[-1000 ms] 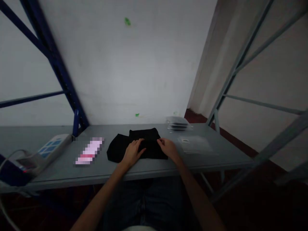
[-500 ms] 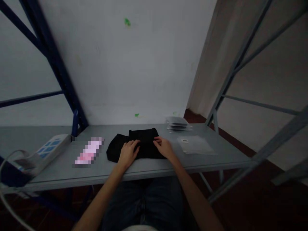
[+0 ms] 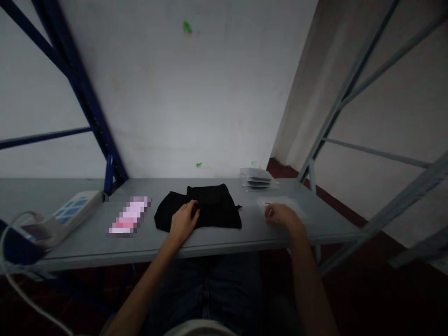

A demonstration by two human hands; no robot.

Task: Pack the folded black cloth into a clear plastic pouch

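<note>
Head view: my left hand [image 3: 182, 220] lies palm down with its fingers spread flat on the folded black cloth [image 3: 206, 212], gripping nothing, the forearm coming straight up from my lap. My right hand [image 3: 282, 216] is loosely curled and blurred over the clear plastic bag [image 3: 290, 205] beside the cloth; I cannot tell whether it holds the bag. Both things lie on the grey table [image 3: 217, 238].

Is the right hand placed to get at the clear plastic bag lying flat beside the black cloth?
Probably yes: the right hand is already over the near edge of the clear plastic bag, and nothing lies between them. Contact is too blurred to tell.
</note>
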